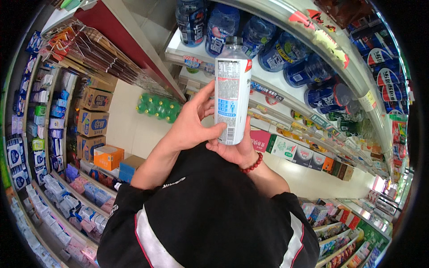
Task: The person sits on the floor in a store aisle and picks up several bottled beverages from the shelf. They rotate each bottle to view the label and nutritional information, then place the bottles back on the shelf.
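Note:
A plastic drink bottle (pixel 232 97) with a dark cap and a white printed label stands roughly upright between my hands, its label's fine print and barcode facing me. My left hand (pixel 194 120) grips its left side, with the thumb across the lower front. Under and behind the base is my right hand (pixel 239 147), supporting the bottle; a red bead bracelet (pixel 252 163) circles that wrist. Behind the bottle's cap, blue drink bottles (pixel 221 30) stand in a row on a white shelf (pixel 209 53). Some fingers are hidden behind the bottle.
A shrink-wrapped pack of green bottles (pixel 158 108) lies on the floor at left, near stacked cardboard cartons (pixel 93 122) and an orange box (pixel 109 156). Shelves of packaged goods (pixel 60 194) curve along the left. Flat cartons (pixel 303 155) line the shelf's foot at right.

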